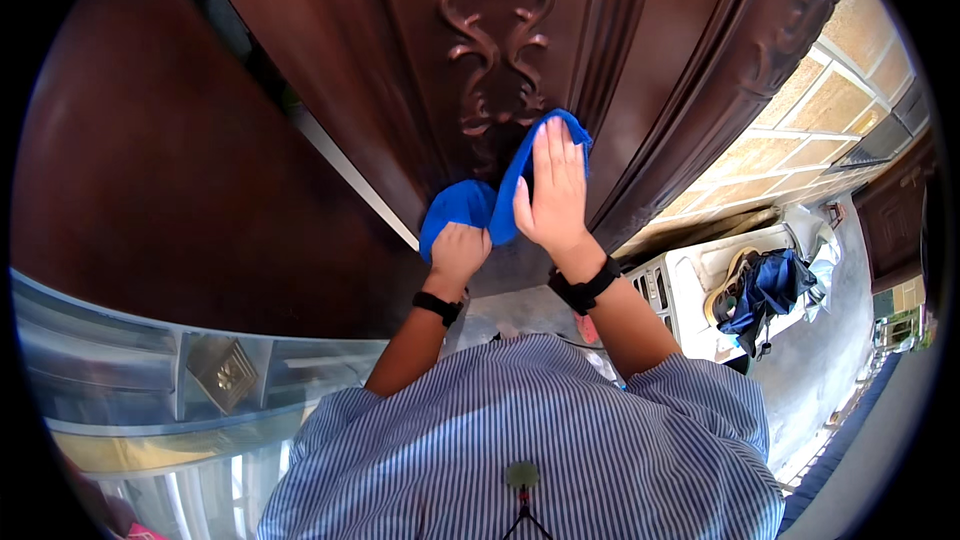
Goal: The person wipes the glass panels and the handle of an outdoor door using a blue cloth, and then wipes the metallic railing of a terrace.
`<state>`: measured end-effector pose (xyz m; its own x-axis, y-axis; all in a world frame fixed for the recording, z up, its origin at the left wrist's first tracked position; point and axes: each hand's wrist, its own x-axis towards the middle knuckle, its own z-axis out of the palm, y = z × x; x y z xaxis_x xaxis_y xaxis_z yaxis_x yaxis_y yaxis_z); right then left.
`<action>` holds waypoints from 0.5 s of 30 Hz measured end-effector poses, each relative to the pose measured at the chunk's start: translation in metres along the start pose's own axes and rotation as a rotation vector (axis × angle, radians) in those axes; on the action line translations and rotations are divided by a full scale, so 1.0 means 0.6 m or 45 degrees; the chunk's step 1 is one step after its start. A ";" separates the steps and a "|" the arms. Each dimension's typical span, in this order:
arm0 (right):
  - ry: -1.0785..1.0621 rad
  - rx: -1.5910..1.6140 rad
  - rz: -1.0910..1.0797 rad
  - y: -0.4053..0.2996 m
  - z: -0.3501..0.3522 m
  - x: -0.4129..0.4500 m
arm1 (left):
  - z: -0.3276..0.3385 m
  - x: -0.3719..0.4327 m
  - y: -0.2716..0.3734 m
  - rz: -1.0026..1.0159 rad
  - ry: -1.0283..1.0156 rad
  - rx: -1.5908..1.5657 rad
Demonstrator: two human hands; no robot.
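A dark reddish-brown door (420, 52) with a carved scroll relief (499, 37) down its middle stands before me. A blue cloth (504, 199) is against its surface below the carving; whether it is one piece or two I cannot tell. My left hand (459, 251) grips the left part of the cloth, its fingers bent and partly covered by it. My right hand (555, 187) lies flat on the right part, its extended fingers pressing the cloth to the door. Both wrists wear black bands.
A second dark brown panel (187, 187) stands at the left, with a narrow gap beside the door. At the right are a tiled wall (795, 112) and a white basin-like unit (690, 277) bearing a dark blue folded umbrella or cloth (772, 289). Grey floor (817, 367) extends beyond.
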<state>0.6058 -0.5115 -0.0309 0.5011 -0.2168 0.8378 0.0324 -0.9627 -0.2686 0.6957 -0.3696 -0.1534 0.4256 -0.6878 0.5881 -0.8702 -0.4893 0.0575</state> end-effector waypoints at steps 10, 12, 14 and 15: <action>-0.373 -0.393 -0.295 0.106 0.035 -0.125 | 0.036 -0.024 0.005 0.004 0.103 -0.105; -0.167 -0.247 -0.168 0.071 0.036 -0.095 | 0.006 0.009 0.015 0.039 0.304 -0.121; -0.073 -0.158 -0.192 0.040 0.027 -0.050 | -0.032 0.048 0.022 -0.039 0.008 -0.012; -0.050 -0.163 -0.238 0.037 0.026 -0.039 | -0.043 0.065 0.025 -0.032 -0.002 -0.017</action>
<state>0.6081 -0.5253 -0.0639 0.5300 -0.0283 0.8475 0.0195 -0.9988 -0.0456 0.6930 -0.3898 -0.1086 0.4474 -0.6762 0.5853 -0.8625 -0.4992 0.0826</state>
